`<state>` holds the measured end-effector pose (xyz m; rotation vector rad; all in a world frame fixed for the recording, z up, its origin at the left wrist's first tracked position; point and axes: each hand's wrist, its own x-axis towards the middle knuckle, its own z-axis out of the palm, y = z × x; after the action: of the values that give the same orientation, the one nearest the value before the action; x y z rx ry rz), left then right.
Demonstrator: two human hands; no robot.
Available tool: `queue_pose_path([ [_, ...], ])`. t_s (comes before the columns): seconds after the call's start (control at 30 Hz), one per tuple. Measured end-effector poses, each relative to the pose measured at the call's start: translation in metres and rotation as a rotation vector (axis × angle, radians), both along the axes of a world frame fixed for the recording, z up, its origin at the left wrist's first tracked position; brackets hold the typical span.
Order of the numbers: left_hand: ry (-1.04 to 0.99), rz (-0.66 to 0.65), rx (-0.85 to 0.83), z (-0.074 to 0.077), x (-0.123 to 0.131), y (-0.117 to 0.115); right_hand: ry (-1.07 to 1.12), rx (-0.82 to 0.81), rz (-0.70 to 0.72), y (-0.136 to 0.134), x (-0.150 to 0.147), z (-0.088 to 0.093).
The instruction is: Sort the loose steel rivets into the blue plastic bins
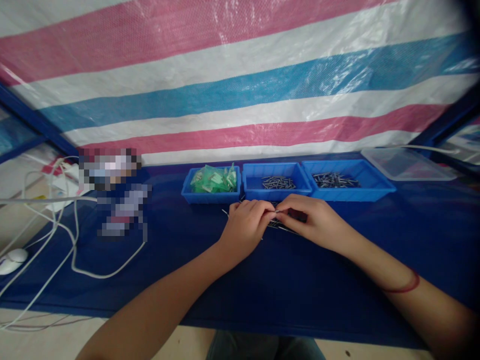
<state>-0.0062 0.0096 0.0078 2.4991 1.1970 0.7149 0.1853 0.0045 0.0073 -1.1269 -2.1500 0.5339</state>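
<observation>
My left hand (245, 222) and my right hand (318, 220) meet just in front of the middle bin, fingertips pinched together. Between them is a small, shiny metal piece (276, 211), gripped from both sides; its exact shape is too small to make out. Beneath the fingers, thin dark metal pins (275, 224) lie loose on the blue table, partly hidden by my hands. Behind stands the middle blue bin (277, 193), holding similar short metal pins (278, 182).
The left blue bin (212, 198) holds green plastic packets (214, 180); the right one (356, 194) holds more metal pins (335, 180). A clear plastic lid (407, 165) lies at far right. White cables (75, 240) and a mouse (14, 261) occupy the left side.
</observation>
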Motion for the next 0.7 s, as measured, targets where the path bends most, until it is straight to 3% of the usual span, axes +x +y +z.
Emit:
queue_pose_path([
  [0.17, -0.195, -0.060, -0.061, -0.001, -0.003, 0.006, 0.123, -0.113, -0.054, -0.002, -0.003, 0.002],
  [0.37, -0.286, -0.098, -0.113, 0.001, -0.005, 0.007, 0.239, -0.285, 0.012, -0.004, -0.004, 0.006],
  [0.7, -0.820, 0.003, -0.450, 0.001, 0.005, 0.006, 0.332, -0.353, 0.007, -0.006, -0.006, 0.005],
])
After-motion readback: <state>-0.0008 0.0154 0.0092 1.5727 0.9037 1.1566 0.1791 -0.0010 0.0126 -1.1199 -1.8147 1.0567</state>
